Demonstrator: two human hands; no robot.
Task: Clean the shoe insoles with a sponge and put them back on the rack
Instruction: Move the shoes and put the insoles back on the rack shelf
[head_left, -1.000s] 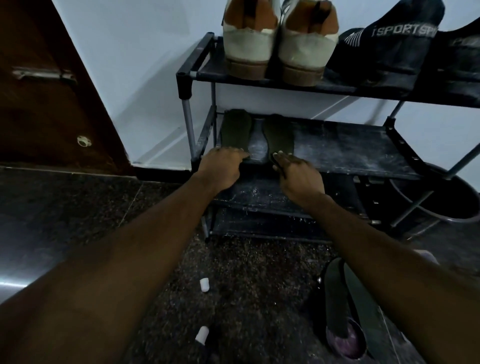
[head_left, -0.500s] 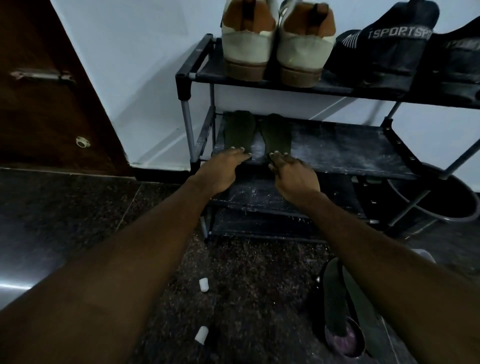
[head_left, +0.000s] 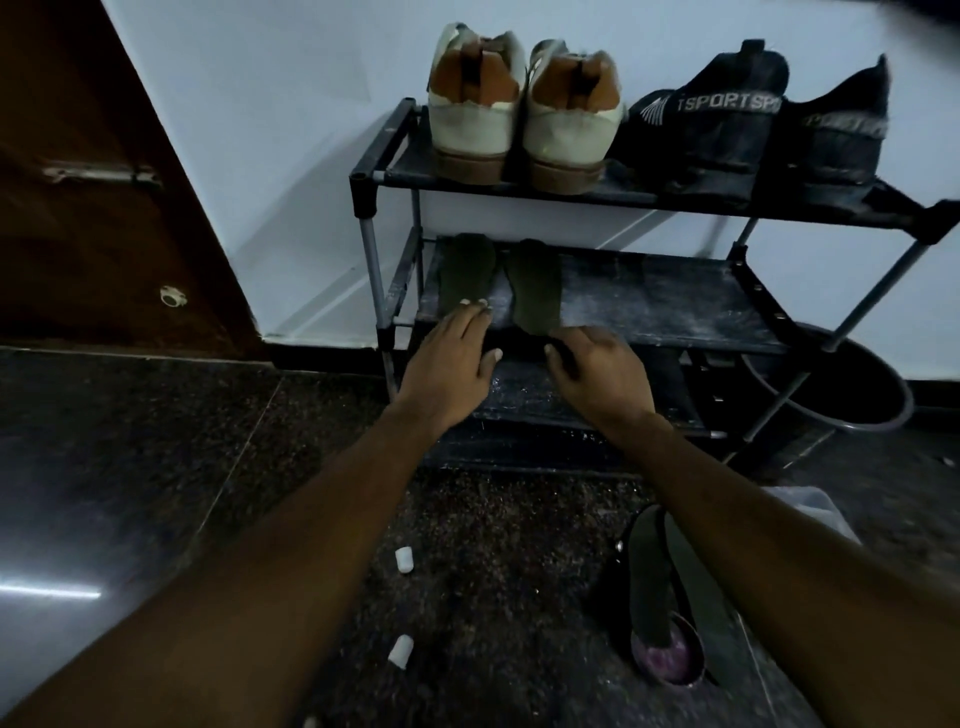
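My left hand (head_left: 449, 366), flat, fingertips the left insole (head_left: 466, 270); my right hand (head_left: 597, 375), slack and empty, is just short of the right insole (head_left: 535, 286).

**Two insoles on the rack, two on the floor**

Two flat, dark green shoe insoles lie side by side, the left one (head_left: 467, 270) and the right one (head_left: 535, 286), lengthwise at the left end of the dusty middle shelf of the black metal shoe rack (head_left: 675, 306). Their heels are at its front edge. Two more dark green insoles (head_left: 649, 582) lean together on the floor (head_left: 493, 545) before the rack's right half.

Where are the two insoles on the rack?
In the head view, the insoles lie side by side at the middle shelf's left end, below the white-and-tan shoes.
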